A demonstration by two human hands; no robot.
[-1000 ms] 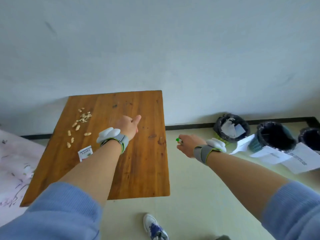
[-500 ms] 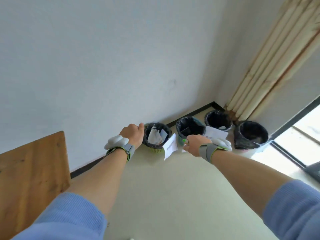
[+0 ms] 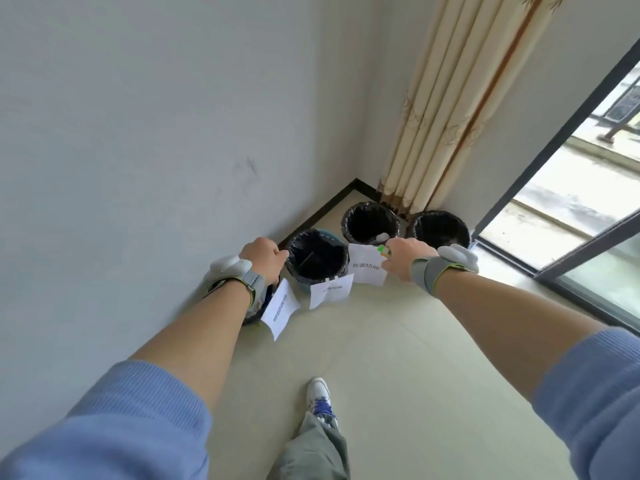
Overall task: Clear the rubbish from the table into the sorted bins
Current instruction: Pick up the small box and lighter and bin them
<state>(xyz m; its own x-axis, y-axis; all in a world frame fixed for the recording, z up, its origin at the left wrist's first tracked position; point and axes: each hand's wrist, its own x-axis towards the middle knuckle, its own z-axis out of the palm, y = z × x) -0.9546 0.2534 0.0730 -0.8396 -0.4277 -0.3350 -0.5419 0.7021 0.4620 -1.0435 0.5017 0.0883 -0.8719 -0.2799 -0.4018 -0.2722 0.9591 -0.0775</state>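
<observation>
Several bins lined with black bags stand in the corner of the floor. My right hand [image 3: 403, 255] pinches a small green item [image 3: 382, 250] in front of the third bin [image 3: 347, 224], above that bin's white label [image 3: 367, 270]. My left hand [image 3: 265, 255] hovers with loosely curled fingers beside the second bin [image 3: 343, 253]; nothing shows in it. My left wrist hides most of the leftmost bin [image 3: 254, 311]. A fourth bin [image 3: 463, 231] stands at the far right. The table is out of view.
White paper labels [image 3: 281, 308] [image 3: 330, 289] hang from the bins' fronts. A cream curtain [image 3: 446, 109] hangs behind the bins, and a glass sliding door [image 3: 588, 251] is on the right. My shoe [image 3: 320, 398] is on the pale floor below.
I have turned away from the table and stepped closer to the bins. My right hand has carried the green item from the second bin across to the third bin's front. The left hand moved alongside.
</observation>
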